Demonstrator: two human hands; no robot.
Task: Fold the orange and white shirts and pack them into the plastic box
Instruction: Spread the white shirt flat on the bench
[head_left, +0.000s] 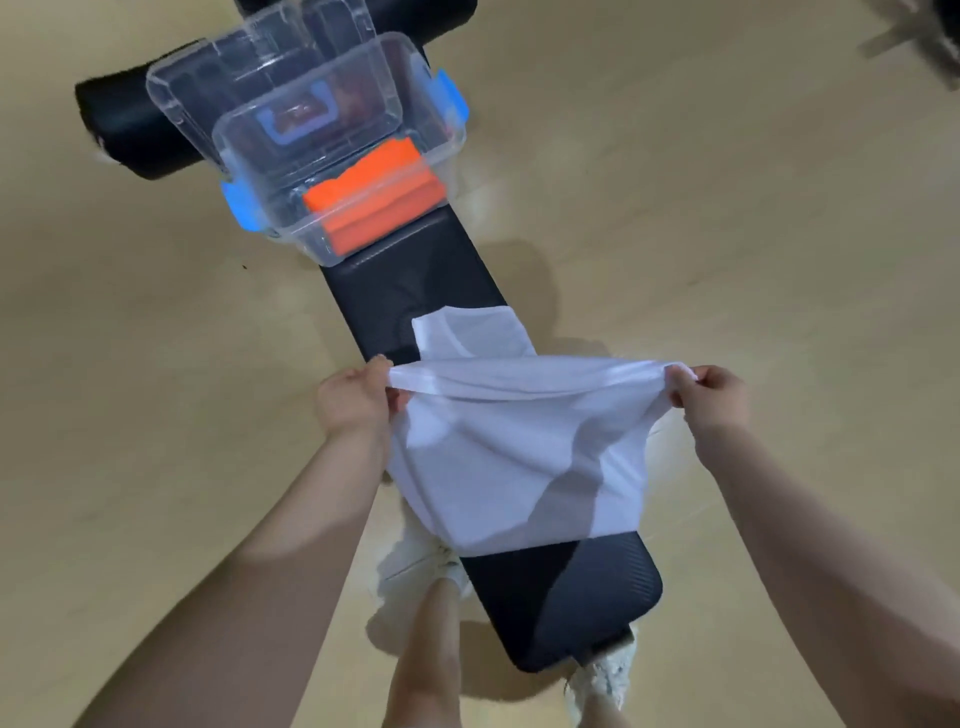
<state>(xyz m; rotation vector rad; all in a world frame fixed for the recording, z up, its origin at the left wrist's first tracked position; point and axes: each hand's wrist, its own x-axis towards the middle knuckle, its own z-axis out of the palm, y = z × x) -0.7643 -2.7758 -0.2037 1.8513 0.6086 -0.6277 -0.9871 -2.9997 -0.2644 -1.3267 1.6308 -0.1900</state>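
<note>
The white shirt (519, 457) is stretched in the air between both hands over the near half of the black worktop (571, 597), its lower part draping onto the pad. The left hand (356, 397) pinches one bunched corner with curled fingers; the right hand (714, 397) pinches the other the same way. Farther along the worktop stands the clear plastic box (337, 156), open, with the folded orange shirt (376, 195) inside. Its lid (249, 67) seems to lean behind it.

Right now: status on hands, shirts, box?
Both hands, left and right, pinch white shirt over bench. Orange shirt folded in box. Box open.
</note>
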